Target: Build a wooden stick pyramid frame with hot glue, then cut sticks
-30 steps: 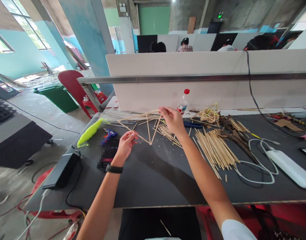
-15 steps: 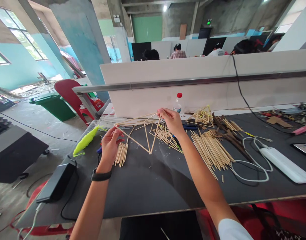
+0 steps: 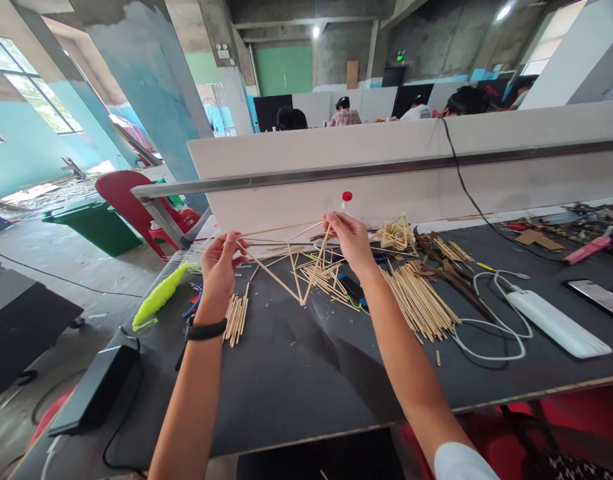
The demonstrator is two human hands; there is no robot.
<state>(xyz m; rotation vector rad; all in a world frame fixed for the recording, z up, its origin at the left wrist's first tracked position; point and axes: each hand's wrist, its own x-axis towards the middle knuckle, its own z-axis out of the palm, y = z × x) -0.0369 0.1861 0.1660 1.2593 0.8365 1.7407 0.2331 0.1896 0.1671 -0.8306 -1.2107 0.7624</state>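
Where both hands (image 3: 353,243) pinch, angular frame (image 3: 271,275), slim, wooden

Stick frame (image 3: 295,272) = pale tan, same as stick pile (image 3: 421,300) & short sticks (image 3: 236,320). Bench (image 3: 286,387) dk gry w/ scattered whitish specks. Wristband (image 3: 206,330) blk, adapter (image 3: 93,393) blk too. Bundle (image 3: 161,295) neon yel-grn. Power bank (image 3: 561,323) wht, cable (image 3: 491,359) wht. Bottle cap (image 3: 347,196) red; slim tool (image 3: 589,247) pink; cardboard (image 3: 539,240) lt brn. Sleeve (image 3: 461,461) wht. Partition (image 3: 386,150) off-wht, rail (image 3: 336,174) metallic gry. Bkgd: bin (image 3: 96,227) dk grn, chair (image 3: 126,193) dk red, door (image 3: 286,70) lt grn, pillar (image 3: 146,73) patchy blue/gry, co-worker's shirt (image 3: 345,118) reddish plaid.
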